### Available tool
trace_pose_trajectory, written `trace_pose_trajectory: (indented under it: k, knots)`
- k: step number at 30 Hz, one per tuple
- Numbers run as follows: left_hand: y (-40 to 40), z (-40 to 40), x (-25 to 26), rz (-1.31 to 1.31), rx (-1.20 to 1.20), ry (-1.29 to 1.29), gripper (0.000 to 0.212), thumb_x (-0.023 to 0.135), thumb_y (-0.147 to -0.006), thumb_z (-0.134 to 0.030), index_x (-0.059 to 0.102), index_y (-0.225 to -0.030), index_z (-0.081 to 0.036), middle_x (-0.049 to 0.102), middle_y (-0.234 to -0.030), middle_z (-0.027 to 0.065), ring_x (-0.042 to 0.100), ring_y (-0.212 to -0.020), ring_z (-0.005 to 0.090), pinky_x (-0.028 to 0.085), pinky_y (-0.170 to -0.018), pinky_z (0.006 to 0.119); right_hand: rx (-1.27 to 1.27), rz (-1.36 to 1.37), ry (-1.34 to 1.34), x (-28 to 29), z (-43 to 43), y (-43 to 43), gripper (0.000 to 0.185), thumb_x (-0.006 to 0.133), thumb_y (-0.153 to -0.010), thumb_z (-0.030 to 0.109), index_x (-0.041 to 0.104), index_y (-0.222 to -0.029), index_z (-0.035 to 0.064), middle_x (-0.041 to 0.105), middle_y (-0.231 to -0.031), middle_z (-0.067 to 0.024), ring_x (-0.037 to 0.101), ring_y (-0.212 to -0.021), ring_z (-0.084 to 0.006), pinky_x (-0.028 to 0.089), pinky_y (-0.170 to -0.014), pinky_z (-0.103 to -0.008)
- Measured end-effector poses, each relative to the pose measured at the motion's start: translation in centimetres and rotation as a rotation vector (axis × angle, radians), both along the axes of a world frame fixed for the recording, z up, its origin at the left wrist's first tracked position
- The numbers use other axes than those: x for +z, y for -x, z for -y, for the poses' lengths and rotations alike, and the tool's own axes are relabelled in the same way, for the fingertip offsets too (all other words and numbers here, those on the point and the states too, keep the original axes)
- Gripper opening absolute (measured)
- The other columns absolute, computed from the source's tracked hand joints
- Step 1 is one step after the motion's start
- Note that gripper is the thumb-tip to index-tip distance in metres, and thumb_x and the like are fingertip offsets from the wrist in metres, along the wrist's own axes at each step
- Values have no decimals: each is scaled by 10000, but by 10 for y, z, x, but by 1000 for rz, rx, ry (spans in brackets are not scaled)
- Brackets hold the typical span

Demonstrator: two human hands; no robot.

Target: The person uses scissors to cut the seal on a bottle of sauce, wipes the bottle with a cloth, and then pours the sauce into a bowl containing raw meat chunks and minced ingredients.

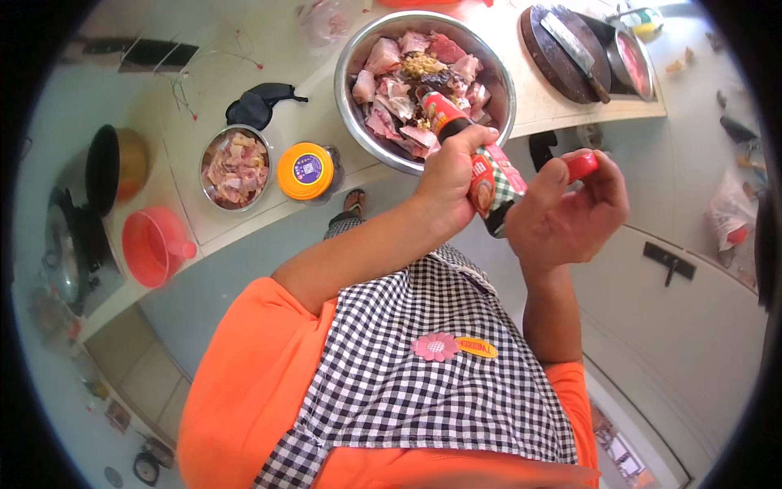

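Note:
My left hand is wrapped around a dark sauce bottle with a red, green-checked label. The bottle's neck tilts over a large steel bowl of raw meat chunks. Minced garlic and a dark sauce lie on the meat. Whether anything flows from the bottle cannot be told. Near the bottle's base, my right hand holds a red cap between thumb and fingers, its palm turned up.
Left of the bowl stand a yellow-lidded jar, a smaller bowl of cut meat and a pink plastic scoop. A cleaver rests on a round wooden board at the right, beside a steel bowl.

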State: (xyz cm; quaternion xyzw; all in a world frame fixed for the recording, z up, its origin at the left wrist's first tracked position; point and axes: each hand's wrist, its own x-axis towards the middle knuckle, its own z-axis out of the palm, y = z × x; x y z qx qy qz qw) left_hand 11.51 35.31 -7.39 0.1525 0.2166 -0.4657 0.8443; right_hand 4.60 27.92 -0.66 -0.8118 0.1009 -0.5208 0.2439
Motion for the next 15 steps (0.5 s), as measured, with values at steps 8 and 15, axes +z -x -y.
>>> trace_pose_trajectory:
  k: [8, 15]
  knots:
    - [15, 25, 3, -135, -35, 150, 293, 748, -829, -77, 547, -1023, 9, 610, -847, 95, 656, -725, 227, 587, -674, 411, 87, -138, 311, 17, -17, 9, 358, 743, -844, 119, 572, -1129, -14, 649, -944, -124, 645, -829, -242, 512, -778, -328]
    - [-3, 16, 5, -207, 36, 177, 284, 719, -858, -94, 528, -1053, -13, 610, -900, 94, 661, -748, 233, 605, -706, 420, 49, -20, 381, 75, -1, 47, 282, 595, -968, 65, 493, -1170, -102, 632, -1019, -176, 589, -784, -219, 514, -736, -306]
